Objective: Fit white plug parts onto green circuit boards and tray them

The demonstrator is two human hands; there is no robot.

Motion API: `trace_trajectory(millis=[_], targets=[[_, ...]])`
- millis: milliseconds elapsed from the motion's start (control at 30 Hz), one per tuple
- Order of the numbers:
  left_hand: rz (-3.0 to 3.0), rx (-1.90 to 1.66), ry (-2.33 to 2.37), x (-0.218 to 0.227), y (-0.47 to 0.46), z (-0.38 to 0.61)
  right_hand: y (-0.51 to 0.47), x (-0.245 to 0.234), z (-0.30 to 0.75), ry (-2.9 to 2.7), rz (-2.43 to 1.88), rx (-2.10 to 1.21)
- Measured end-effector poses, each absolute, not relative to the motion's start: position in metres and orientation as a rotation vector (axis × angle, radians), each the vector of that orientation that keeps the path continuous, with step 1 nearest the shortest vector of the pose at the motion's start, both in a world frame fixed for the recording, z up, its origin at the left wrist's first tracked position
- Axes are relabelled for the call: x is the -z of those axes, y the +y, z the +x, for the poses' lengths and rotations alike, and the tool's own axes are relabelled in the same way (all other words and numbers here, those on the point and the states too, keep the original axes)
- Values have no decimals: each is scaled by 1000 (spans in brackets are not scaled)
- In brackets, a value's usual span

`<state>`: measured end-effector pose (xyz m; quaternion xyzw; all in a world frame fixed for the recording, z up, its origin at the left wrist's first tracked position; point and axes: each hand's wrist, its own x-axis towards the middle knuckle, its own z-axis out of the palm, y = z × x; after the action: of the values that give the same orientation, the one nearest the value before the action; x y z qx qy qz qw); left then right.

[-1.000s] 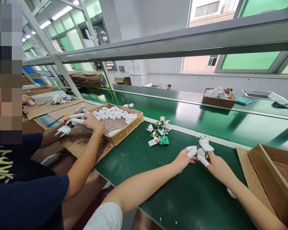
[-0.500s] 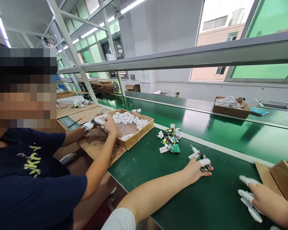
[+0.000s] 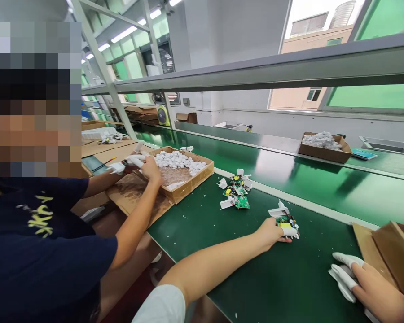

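My left hand [image 3: 275, 231] lies on the green bench, its white-cotted fingers closed on a small green circuit board with a white plug piece [image 3: 284, 220]. My right hand [image 3: 360, 278] rests low at the right beside a cardboard box [image 3: 390, 251], with its cotted fingers stretched out and nothing in them. A small pile of circuit boards and white plug parts [image 3: 236, 192] lies further along the bench, beyond my left hand.
A person in a dark shirt [image 3: 43, 251] sits at my left, hands [image 3: 148, 166] at a cardboard tray of white parts [image 3: 185, 188]. Another tray of white parts [image 3: 323, 150] stands across the green conveyor [image 3: 306, 175]. A metal rail [image 3: 256, 76] runs overhead.
My hands, first together on the board, have parted. The right hand went to the cardboard box at the right; the left stayed on the board and set it on the bench.
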<state>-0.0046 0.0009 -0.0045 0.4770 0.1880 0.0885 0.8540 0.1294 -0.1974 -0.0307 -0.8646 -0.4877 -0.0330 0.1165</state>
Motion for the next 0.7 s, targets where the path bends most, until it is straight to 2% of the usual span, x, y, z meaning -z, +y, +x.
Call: trace_trajectory(millis=[233, 533, 700], targets=[[1089, -178, 389, 6, -1, -6, -199, -8, 97, -1375, -2818, -91], [1299, -248, 431, 12, -9, -8, -202, -19, 89, -1174, -2766, -244], [1439, -206, 354, 21, -16, -10, -197, -26, 82, -1015, -2736, 64]])
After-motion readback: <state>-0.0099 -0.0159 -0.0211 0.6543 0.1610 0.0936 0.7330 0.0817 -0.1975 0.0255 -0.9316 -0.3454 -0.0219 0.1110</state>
